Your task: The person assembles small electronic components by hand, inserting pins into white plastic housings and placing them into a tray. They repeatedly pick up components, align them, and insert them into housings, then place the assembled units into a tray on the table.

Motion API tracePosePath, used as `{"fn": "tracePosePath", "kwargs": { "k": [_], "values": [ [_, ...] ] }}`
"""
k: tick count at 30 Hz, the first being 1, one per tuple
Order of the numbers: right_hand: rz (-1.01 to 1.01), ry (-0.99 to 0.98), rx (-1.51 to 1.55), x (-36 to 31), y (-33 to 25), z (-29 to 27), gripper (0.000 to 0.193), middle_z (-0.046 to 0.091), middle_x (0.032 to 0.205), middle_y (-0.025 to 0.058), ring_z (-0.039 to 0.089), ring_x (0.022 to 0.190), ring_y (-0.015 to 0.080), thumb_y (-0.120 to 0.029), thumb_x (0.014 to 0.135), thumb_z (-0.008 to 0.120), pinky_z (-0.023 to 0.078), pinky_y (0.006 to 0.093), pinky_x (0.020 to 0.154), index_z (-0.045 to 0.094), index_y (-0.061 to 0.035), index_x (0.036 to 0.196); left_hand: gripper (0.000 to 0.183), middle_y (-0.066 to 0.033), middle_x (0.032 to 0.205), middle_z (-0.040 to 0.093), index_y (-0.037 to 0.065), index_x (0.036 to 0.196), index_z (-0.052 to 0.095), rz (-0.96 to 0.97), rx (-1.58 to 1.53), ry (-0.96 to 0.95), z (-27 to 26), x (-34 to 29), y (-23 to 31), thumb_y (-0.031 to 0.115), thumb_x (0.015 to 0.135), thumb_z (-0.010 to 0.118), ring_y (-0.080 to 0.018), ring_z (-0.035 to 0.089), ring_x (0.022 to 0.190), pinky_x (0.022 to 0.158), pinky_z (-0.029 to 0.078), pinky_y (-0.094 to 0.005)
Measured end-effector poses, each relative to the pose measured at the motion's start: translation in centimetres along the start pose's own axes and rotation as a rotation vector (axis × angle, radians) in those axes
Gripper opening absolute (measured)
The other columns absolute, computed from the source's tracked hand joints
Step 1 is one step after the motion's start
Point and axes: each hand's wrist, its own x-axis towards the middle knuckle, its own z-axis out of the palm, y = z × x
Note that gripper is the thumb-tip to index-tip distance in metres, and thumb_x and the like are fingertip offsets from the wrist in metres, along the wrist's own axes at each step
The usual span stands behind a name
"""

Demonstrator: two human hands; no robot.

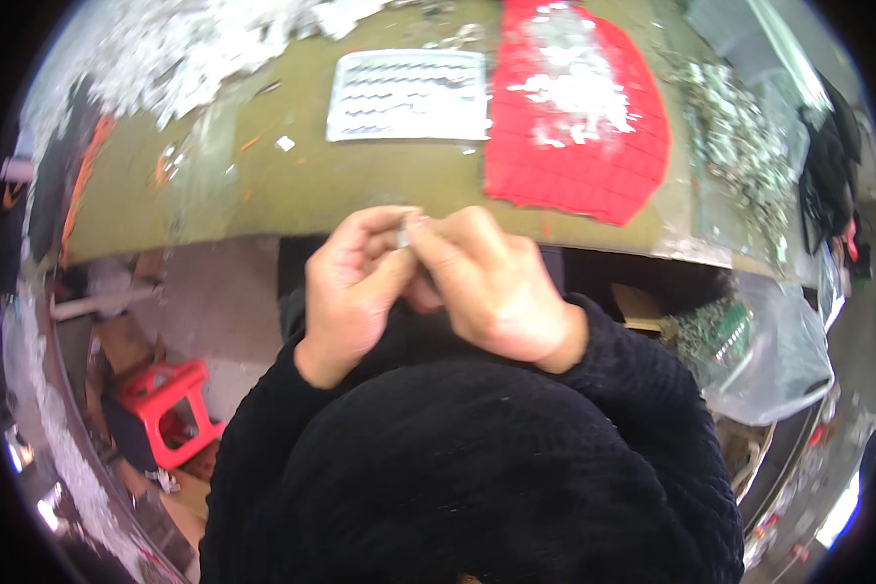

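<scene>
My left hand (pixel 348 290) and my right hand (pixel 501 284) meet in front of the table's near edge. Between their fingertips is a small pale, silvery piece (pixel 404 237); fingers cover most of it, and its kind cannot be made out. Both hands are closed in a pinch on this piece. Beyond them on the table lies a white rectangular tray (pixel 462 125) with rows of small dark slots or parts. To the tray's right a red cloth (pixel 574 185) is spread, bearing a heap of small shiny whitish pieces (pixel 579 92).
A large white heap (pixel 200 58) covers the table's far left, and greyish small pieces (pixel 740 136) are piled at the right. Below the right edge hangs a clear plastic bag (pixel 784 360). A red stool (pixel 170 409) stands on the floor at left.
</scene>
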Motion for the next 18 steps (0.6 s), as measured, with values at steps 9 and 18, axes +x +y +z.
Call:
{"fn": "tracePosePath", "kwargs": {
  "k": [9,18],
  "values": [
    [0.077,0.102,0.052,-0.4,2.2,-2.5,0.038,0.065,0.102,0.0115,0.068,0.082,0.0267,-0.002,0.077,0.064,0.056,0.0348,0.061,0.062,-0.0036,0.115,0.033,-0.0227,0.106,0.068,-0.004,0.127,0.056,-0.170,-0.427,-0.094,-1.1,1.2,-0.2,0.012,0.099,0.053,-0.0189,0.066,0.064,0.050,0.055,-0.0286],
    [0.620,0.096,-0.509,-3.0,15.3,-11.6,0.013,0.063,0.091,0.0198,0.064,0.084,0.0392,-0.013,0.086,0.068,0.052,0.0449,0.074,0.066,-0.0019,0.092,0.034,-0.0249,0.106,0.067,-0.004,0.124,0.054,-0.229,-0.569,-0.215,-0.5,1.5,-0.8,0.015,0.097,0.060,-0.0163,0.063,0.056,0.043,0.053,-0.0290]
  ]
}}
